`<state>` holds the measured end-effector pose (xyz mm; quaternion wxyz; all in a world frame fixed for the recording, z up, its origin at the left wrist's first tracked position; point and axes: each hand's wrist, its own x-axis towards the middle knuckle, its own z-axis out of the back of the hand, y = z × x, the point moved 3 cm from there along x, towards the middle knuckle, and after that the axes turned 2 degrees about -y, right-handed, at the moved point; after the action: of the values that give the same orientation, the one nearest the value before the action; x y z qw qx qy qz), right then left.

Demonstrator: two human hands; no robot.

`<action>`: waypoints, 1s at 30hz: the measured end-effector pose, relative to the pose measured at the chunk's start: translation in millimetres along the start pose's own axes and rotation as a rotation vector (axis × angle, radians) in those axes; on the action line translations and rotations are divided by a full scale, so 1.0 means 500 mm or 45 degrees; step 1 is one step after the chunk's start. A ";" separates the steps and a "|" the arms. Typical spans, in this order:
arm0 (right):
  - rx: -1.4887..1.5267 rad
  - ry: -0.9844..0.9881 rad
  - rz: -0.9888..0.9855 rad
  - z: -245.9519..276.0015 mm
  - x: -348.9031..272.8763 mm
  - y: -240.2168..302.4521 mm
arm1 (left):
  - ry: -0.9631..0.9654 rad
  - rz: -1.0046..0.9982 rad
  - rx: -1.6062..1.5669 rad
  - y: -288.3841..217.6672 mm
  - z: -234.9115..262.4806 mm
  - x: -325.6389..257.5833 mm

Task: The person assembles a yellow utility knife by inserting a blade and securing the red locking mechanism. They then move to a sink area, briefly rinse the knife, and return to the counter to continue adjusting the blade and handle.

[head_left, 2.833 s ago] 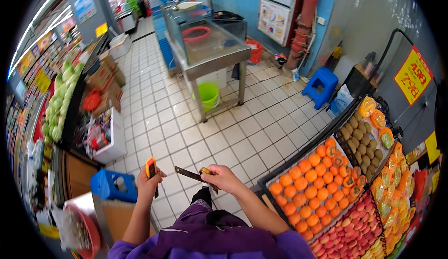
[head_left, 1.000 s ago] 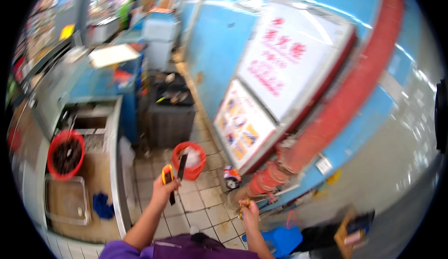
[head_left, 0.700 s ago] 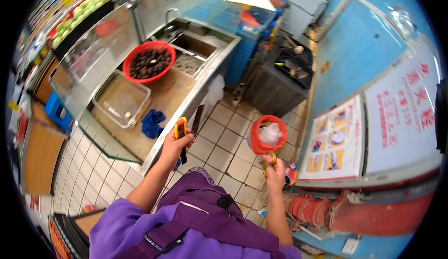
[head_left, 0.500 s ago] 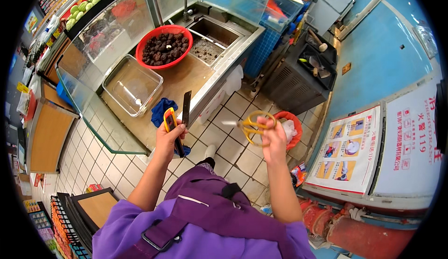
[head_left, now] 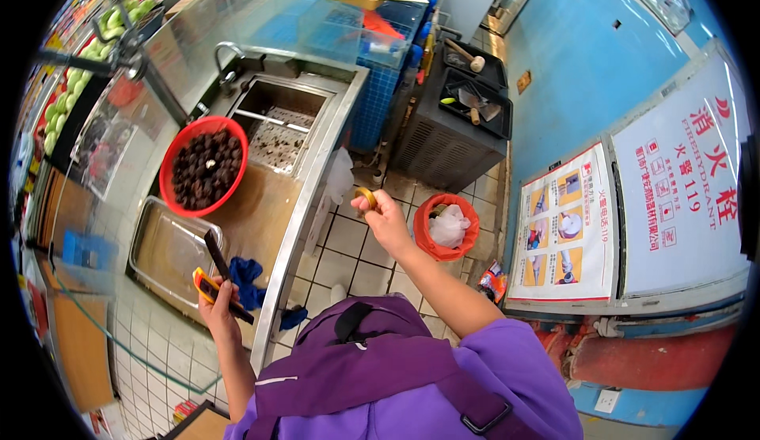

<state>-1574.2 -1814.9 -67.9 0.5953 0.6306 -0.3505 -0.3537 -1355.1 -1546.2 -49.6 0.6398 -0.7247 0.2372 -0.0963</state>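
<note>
My left hand (head_left: 218,313) is closed round a yellow-and-black tool (head_left: 207,286) and a long, dark, flat strip like a blade (head_left: 215,254), over the counter's near end. Beside its fingers lies a crumpled blue cloth (head_left: 247,281). Out past the counter's right edge, my right hand (head_left: 386,224) grips scissors by their yellow handle loops (head_left: 366,198); their blades cannot be made out. A red basket (head_left: 165,172) of dark brown, lumpy round pieces (head_left: 207,169) stands on the counter. Nearer me is a clear plastic tub (head_left: 150,262).
Behind the basket is a steel sink (head_left: 305,95) with a tap (head_left: 228,76). On the floor to the right stands a red-lined bin (head_left: 431,250) holding white plastic. A dark cabinet (head_left: 443,151) carries black trays with a mallet (head_left: 475,63). Glass panels edge the counter's left side.
The view has swung to the right, so the counter sits farther left. My right hand has come down away from the bin, turning the scissors. My left hand keeps its hold.
</note>
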 end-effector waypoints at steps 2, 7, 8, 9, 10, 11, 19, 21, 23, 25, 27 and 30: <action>-0.221 -0.062 0.035 0.049 0.008 -0.031 | 0.019 -0.006 0.061 -0.004 -0.027 0.013; -0.680 -0.249 0.122 0.210 0.066 -0.087 | 0.021 0.029 0.194 0.008 -0.105 0.027; -0.727 -0.292 0.118 0.247 0.084 -0.091 | -0.009 0.042 0.230 0.015 -0.123 0.029; -0.681 -0.362 0.091 0.287 0.106 -0.093 | -0.006 0.049 0.254 0.021 -0.143 0.032; -0.719 -0.408 0.096 0.341 0.135 -0.120 | 0.005 0.051 0.283 0.025 -0.169 0.039; -0.764 -0.458 0.139 0.382 0.165 -0.118 | -0.013 0.052 0.330 0.024 -0.199 0.041; -1.417 -0.525 0.616 0.723 0.495 -0.085 | 0.064 0.091 0.444 0.041 -0.514 0.067; -1.579 -0.497 0.649 0.811 0.571 -0.084 | 0.130 0.158 0.461 0.043 -0.593 0.076; -1.693 -0.485 0.667 0.888 0.634 -0.082 | 0.156 0.213 0.427 0.046 -0.660 0.075; -1.814 -0.589 0.646 0.931 0.681 -0.104 | 0.182 0.250 0.446 0.059 -0.707 0.076; -1.906 -0.786 0.606 0.950 0.701 -0.127 | 0.219 0.263 0.481 0.065 -0.739 0.079; -1.324 -0.570 0.093 0.885 0.683 -0.134 | 0.273 0.274 0.499 0.060 -0.799 0.083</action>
<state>-1782.7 -2329.2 -162.9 0.7504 0.1516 -0.2697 -0.5841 -1502.6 -1919.7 -20.8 0.7457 -0.5430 0.3564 -0.1482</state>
